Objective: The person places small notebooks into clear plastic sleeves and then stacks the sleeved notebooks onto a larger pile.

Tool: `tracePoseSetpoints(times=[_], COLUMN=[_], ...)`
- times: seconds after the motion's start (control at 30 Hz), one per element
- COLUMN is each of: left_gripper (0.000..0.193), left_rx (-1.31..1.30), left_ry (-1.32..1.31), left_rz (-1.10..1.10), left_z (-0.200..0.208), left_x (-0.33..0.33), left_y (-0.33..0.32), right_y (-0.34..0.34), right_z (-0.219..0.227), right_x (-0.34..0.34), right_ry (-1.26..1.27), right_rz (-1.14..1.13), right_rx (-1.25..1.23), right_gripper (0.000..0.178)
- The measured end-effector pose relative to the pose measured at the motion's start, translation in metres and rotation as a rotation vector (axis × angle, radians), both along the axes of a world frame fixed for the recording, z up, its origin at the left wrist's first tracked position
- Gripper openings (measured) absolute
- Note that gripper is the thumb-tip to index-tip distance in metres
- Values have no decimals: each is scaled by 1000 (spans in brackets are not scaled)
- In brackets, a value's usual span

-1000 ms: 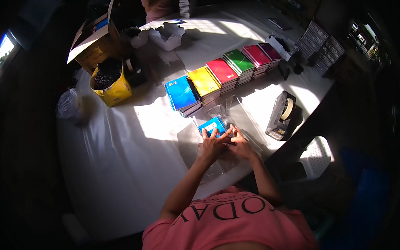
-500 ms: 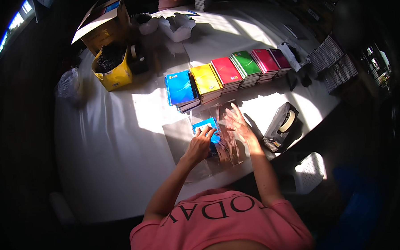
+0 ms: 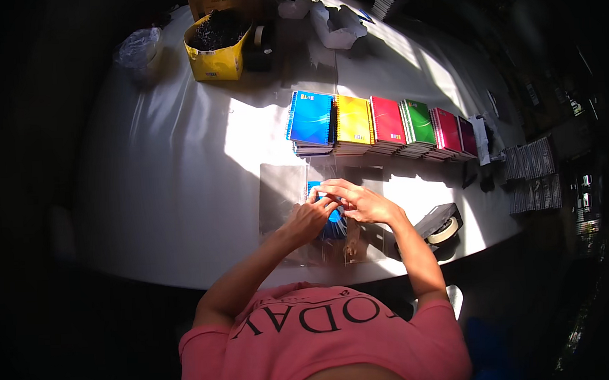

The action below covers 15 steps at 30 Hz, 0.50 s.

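A small blue notebook (image 3: 335, 227) lies on clear plastic film (image 3: 283, 211) in front of me, partly covered by my hands. Over it, my left hand (image 3: 310, 219) rests with fingers stretched forward, pressing down. From the right, my right hand (image 3: 365, 203) reaches across with bent fingers drawn together, their tips meeting the left fingertips. Whatever lies between those tips is hidden. Shiny film shows around the notebook's near end. Beyond my hands runs a row of spiral notebook stacks: blue (image 3: 311, 118), yellow (image 3: 354, 120), red (image 3: 388, 120), green (image 3: 418, 124) and darker reds (image 3: 446, 131).
A black tape dispenser (image 3: 437, 228) stands right of my right hand. Far left are a yellow box (image 3: 217, 65) of dark stuff, a plastic bag (image 3: 139, 49) and a cardboard box (image 3: 221, 3). Crumpled white wrapping (image 3: 338, 29) lies farther back; grey stacks (image 3: 531, 177) stand at right.
My right hand has moved left from beside the notebook to over it, its spread fingers now bent and touching my left hand. The view has shifted, with the whole table appearing turned.
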<state>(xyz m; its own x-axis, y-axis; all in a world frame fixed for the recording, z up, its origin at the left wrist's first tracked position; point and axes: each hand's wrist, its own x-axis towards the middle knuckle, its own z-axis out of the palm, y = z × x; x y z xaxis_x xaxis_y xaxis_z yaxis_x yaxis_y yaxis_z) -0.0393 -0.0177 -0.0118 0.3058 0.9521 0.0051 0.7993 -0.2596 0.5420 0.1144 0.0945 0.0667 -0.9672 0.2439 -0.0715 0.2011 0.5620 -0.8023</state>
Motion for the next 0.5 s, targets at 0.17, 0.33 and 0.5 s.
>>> tracePoseSetpoints(times=[0.17, 0.33, 0.5], left_gripper=[54, 82, 83], left_rx=[-57, -198, -273], left_ry=[74, -93, -64], left_rz=[61, 207, 199], left_z=[17, -4, 2], left_x=[-11, -23, -17], left_y=[-7, -14, -11], right_y=[6, 11, 14], right_z=[-37, -60, -59], right_x=[10, 9, 1], right_ry=[-51, 149, 146], right_rz=[-122, -172, -138], right_rx=[122, -163, -517], right_gripper=[57, 15, 19])
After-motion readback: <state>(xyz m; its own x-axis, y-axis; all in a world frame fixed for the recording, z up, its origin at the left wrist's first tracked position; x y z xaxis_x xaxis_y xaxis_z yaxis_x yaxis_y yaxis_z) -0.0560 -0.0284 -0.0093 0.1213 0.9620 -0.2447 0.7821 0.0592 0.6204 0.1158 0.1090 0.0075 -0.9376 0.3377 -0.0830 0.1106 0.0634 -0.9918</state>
